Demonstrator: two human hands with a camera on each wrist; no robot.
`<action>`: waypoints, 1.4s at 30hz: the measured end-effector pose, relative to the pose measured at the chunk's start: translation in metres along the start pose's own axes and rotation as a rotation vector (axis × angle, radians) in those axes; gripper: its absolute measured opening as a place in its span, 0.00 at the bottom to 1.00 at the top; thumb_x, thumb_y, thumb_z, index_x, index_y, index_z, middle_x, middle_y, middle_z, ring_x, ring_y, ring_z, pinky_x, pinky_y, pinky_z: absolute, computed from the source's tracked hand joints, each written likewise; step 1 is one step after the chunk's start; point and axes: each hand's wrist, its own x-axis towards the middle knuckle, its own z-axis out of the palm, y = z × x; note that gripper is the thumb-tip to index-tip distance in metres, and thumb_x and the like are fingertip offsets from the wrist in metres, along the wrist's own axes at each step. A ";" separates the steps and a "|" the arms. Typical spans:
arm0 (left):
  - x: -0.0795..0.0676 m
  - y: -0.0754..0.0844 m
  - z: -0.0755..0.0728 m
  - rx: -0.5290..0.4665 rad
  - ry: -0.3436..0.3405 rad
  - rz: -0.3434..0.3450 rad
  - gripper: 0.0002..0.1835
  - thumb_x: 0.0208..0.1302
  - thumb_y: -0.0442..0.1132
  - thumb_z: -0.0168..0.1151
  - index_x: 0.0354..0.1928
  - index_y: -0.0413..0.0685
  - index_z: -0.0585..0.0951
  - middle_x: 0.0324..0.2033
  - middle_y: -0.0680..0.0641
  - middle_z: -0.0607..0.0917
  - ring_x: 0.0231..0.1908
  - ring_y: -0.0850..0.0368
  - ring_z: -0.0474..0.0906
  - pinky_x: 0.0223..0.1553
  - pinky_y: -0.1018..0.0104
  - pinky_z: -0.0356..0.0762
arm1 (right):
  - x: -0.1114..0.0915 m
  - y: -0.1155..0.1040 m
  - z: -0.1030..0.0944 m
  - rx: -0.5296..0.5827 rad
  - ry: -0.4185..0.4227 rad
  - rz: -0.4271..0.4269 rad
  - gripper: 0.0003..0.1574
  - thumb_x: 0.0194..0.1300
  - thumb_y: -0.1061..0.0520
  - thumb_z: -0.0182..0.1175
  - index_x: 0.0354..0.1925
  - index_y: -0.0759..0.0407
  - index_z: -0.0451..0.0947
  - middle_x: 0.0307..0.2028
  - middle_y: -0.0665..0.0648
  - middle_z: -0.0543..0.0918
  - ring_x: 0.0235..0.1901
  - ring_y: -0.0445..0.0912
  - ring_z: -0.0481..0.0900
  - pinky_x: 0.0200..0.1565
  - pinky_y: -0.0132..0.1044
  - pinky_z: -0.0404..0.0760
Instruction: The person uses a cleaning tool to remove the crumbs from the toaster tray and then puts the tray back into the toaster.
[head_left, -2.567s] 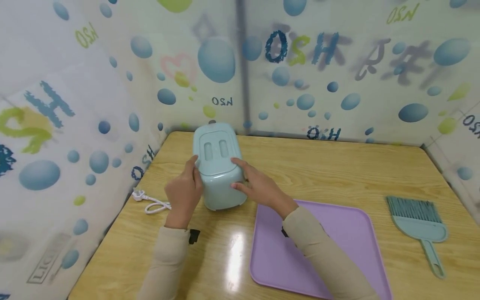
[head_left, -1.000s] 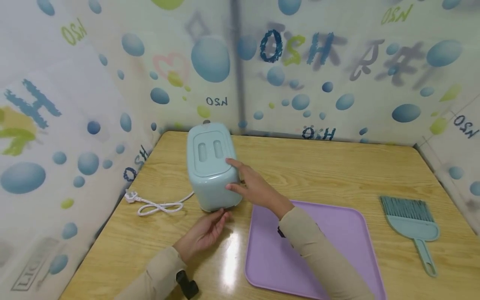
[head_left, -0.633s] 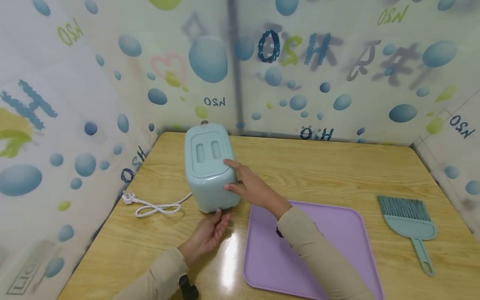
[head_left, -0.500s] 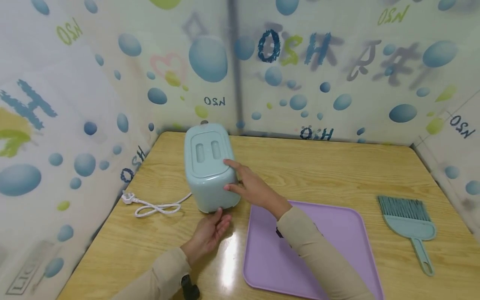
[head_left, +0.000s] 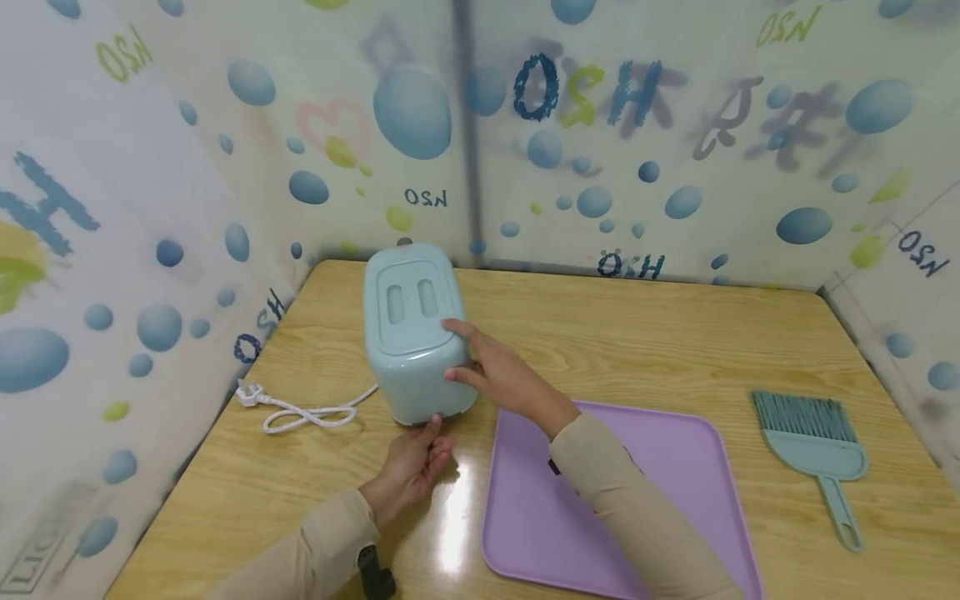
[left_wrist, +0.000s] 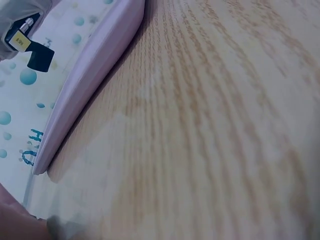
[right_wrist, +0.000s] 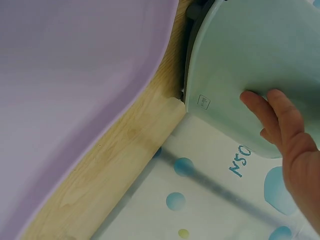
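A pale blue toaster (head_left: 423, 379) stands at the left of the table, its top covered by a lid (head_left: 412, 304) with two oblong recesses. My right hand (head_left: 506, 371) rests on its right side, the fingers spread along the wall and lid edge. In the right wrist view the fingertips press flat on the toaster's side (right_wrist: 225, 60). My left hand (head_left: 412, 467) is turned palm up at the near lower edge, thumb at the rim and other fingers loosely bent. I cannot tell whether the left hand pinches that edge.
A white power cord with plug (head_left: 311, 417) lies left of the toaster. A purple tray (head_left: 525, 517) lies to its right, under my right forearm. Further right is a blue-green hand brush (head_left: 817, 454). Patterned walls (head_left: 600, 167) enclose the table's back and sides.
My left hand has come down from the toaster's left upper side to its near lower edge, uncovering the cord. The right hand keeps its place. The view shifts slightly.
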 end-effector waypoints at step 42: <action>-0.002 -0.007 0.005 0.103 -0.074 0.025 0.27 0.71 0.56 0.27 0.25 0.47 0.66 0.08 0.60 0.69 0.07 0.73 0.64 0.10 0.82 0.63 | 0.001 0.000 0.002 -0.112 0.021 0.001 0.44 0.59 0.36 0.50 0.68 0.29 0.41 0.49 0.65 0.79 0.36 0.47 0.77 0.42 0.40 0.77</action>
